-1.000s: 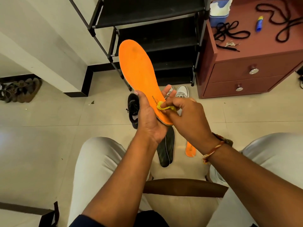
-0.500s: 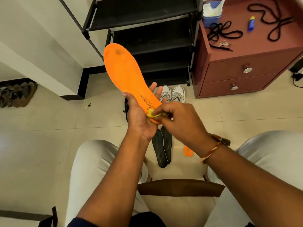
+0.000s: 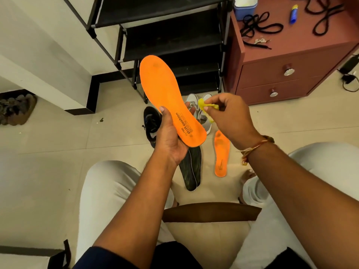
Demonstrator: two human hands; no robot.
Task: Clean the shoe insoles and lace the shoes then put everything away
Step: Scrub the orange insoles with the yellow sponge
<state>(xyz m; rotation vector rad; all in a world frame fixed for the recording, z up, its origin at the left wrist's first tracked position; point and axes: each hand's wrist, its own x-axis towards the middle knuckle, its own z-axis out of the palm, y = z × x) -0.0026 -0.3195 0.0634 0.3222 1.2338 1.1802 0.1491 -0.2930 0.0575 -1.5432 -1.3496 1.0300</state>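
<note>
Right hand (image 3: 231,115), pinching yellow cloth (image 3: 207,107), lifted off orange insole (image 3: 171,105); left hand (image 3: 171,138) grips insole.

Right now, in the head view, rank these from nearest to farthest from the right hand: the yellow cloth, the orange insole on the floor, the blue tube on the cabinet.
1. yellow cloth: pinched in the right hand.
2. orange insole on the floor: just below the hand.
3. blue tube: far up, on the cabinet top.

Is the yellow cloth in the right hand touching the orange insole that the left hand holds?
Apart. The head view shows the yellow cloth pinched in the right hand, with floor and grey shoes visible between it and the orange insole.
</note>
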